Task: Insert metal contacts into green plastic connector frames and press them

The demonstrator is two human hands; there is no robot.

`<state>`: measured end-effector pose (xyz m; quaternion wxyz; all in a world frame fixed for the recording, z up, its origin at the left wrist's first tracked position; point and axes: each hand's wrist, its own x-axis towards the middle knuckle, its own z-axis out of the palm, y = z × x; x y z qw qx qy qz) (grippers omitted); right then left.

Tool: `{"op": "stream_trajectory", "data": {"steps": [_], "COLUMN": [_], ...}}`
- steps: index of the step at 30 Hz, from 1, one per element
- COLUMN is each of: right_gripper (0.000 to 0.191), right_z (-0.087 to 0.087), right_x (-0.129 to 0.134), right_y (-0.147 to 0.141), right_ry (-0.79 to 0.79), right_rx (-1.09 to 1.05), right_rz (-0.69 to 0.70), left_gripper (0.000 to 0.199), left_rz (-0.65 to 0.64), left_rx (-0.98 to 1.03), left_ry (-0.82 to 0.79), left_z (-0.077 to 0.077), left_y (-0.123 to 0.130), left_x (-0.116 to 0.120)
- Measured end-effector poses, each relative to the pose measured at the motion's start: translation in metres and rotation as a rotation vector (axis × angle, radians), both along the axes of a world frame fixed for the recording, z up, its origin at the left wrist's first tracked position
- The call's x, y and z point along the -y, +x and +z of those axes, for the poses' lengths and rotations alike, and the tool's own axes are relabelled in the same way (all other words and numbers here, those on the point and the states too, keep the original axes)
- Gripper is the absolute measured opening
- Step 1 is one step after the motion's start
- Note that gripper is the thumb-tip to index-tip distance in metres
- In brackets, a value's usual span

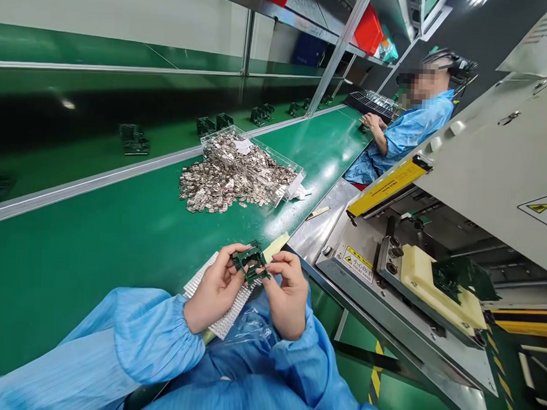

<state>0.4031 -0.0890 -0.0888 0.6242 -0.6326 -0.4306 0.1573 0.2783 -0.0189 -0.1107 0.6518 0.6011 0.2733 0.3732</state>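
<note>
the left hand (214, 289) and right hand (288, 296) pinch a dark green plastic frame (251, 263) by opposite edges, fingertips clear of its middle, apparently to keep the opening visible, above a white perforated mat (222, 320).

Long green bench surface (64, 293), probably a conveyor belt, edged by a straight aluminium rail (90, 183); behind it, a glossy dark green panel (124, 98) beneath a white wall (105, 14). Upper centre: steel shelf uprights (338, 52) carrying red plastic bins (368, 30). Right: pale grey machine housing (494, 159). Below: green floor (405, 407) with yellow-and-black tape (376, 370).
</note>
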Motion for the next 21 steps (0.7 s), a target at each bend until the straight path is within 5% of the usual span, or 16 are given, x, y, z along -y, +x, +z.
{"op": "stream_trajectory", "data": {"steps": [10,16,21], "right_gripper": [0.014,0.037,0.075], "right_z": [-0.006,-0.003,0.028], "right_x": [-0.015,-0.007,0.025], "right_y": [-0.024,-0.003,0.037], "right_ry": [-0.108,-0.100,-0.016], "right_rx": [-0.102,-0.413,0.004], "right_rz": [-0.041,0.211,0.461], "left_gripper": [0.032,0.037,0.036], "left_rz": [0.016,-0.062,-0.252], "left_rx": [0.005,-0.010,-0.241], "left_ry": [0.023,-0.021,0.100], "left_z": [0.005,0.012,0.048], "left_y": [-0.002,-0.007,-0.013], "left_x": [0.004,0.000,0.002]}}
